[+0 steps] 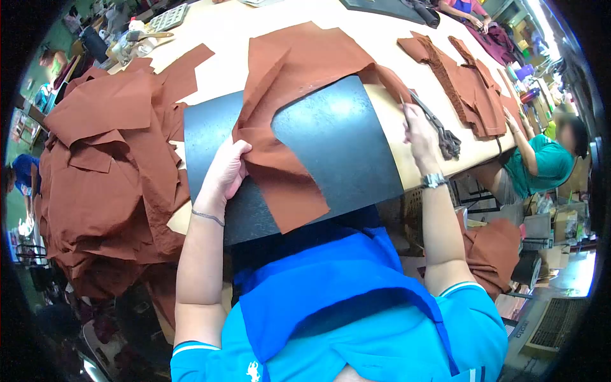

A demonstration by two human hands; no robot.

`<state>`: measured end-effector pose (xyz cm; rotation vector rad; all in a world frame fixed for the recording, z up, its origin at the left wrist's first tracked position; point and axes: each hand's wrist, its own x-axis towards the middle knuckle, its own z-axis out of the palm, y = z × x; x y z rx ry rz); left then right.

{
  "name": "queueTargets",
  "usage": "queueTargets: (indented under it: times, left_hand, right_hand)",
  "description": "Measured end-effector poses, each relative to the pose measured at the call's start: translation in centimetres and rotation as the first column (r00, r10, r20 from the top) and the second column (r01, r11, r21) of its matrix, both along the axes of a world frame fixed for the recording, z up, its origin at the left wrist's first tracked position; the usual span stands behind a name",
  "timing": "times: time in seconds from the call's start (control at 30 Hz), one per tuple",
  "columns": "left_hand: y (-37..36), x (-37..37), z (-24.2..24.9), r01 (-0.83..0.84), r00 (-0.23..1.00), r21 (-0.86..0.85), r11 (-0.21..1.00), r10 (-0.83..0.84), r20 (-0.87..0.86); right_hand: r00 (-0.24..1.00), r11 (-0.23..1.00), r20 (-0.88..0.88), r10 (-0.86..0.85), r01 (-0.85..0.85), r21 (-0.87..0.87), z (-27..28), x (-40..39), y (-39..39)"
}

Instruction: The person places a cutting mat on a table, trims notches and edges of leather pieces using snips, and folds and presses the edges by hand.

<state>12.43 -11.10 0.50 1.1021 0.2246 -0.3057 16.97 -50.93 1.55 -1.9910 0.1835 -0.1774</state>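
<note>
A rust-brown fabric piece [302,54] with a curved cut-out lies partly over a dark board [334,137] in front of me. My left hand [230,167] is closed on its left part, thumb on top, and a strip of the cloth hangs toward the board's near edge. My right hand [420,137] is closed at the tip of the narrow right end, holding it raised off the table. Dark metal scissors [439,126] lie just right of that hand, handles toward me.
A large heap of brown fabric [102,178] covers the left side. More sewn brown pieces [468,89] lie at the right, near a co-worker in a green shirt [541,162]. A brush [149,36] and a pale tray [168,17] stand at the back left of the table [216,25].
</note>
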Motion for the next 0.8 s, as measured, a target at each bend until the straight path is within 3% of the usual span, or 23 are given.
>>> queueTargets:
  times: [0.03, 0.1, 0.17, 0.3, 0.37, 0.5, 0.63, 0.8]
  left_hand:
    - [-0.4, 0.0, -0.1, -0.021, 1.0, 0.036, 0.999, 0.021, 0.013]
    - [-0.7, 0.0, -0.2, -0.069, 0.997, 0.11, 0.992, 0.064, 0.049]
    - [-0.7, 0.0, 0.1, -0.066, 0.997, 0.077, 0.995, 0.063, 0.038]
    - [-0.9, 0.0, 0.5, -0.09, 0.995, 0.056, 0.994, 0.088, 0.038]
    - [-1.1, -0.1, 0.7, -0.09, 0.996, 0.066, 0.994, 0.089, 0.017]
    - [-0.6, 0.2, 0.1, -0.032, 0.999, 0.136, 0.99, 0.026, 0.045]
    - [-0.3, 0.3, -0.4, -0.028, 0.999, 0.072, 0.997, 0.025, 0.042]
    - [-0.2, 0.3, -0.5, -0.049, 0.998, 0.011, 0.999, 0.049, 0.037]
  right_hand:
    - [0.998, 0.999, 0.057, 0.039, -0.038, -0.019, 1.3, 0.2, 3.4]
    - [0.914, 0.943, 0.238, 0.328, -0.3, -0.147, 0.1, 3.1, 6.1]
    - [0.867, 0.851, 0.189, 0.46, -0.371, -0.371, 2.7, 3.9, 10.2]
    - [0.835, 0.819, 0.275, 0.476, -0.307, -0.485, 0.1, 8.5, 14.4]
    - [0.867, 0.79, 0.133, 0.479, -0.36, -0.496, -0.5, 9.5, 15.5]
    - [0.919, 0.812, 0.172, 0.356, -0.213, -0.543, -0.8, 8.8, 17.0]
    - [0.961, 0.86, 0.097, 0.257, -0.182, -0.476, -0.6, 9.5, 17.0]
    - [0.961, 0.962, 0.062, 0.268, -0.264, -0.066, -1.0, 11.8, 14.1]
